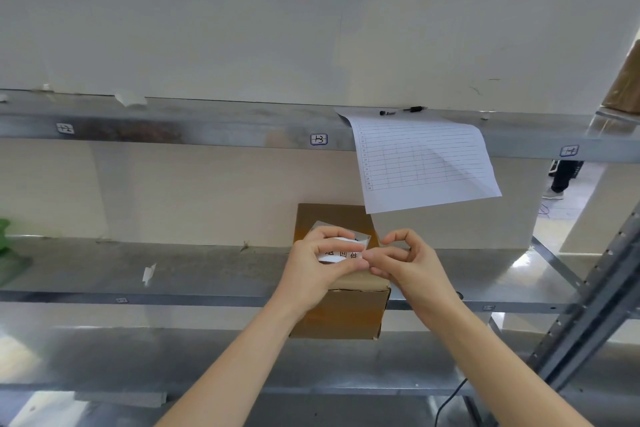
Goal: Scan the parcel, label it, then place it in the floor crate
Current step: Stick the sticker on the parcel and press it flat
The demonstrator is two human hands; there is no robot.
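A brown cardboard parcel (341,310) sits on the metal shelf (194,274), jutting over its front edge. Just above the parcel's top, my left hand (315,265) holds a white label (341,251) with black characters on a shiny backing sheet. My right hand (407,262) pinches the label's right edge with thumb and fingertips. Both hands hide much of the parcel's top. No scanner or floor crate is in view.
A lined paper form (422,159) hangs from the upper shelf (207,130), with a black pen (403,110) lying above it. A scrap of tape (149,274) lies on the shelf. A green object (7,243) is at far left. The rack upright (588,305) stands at right.
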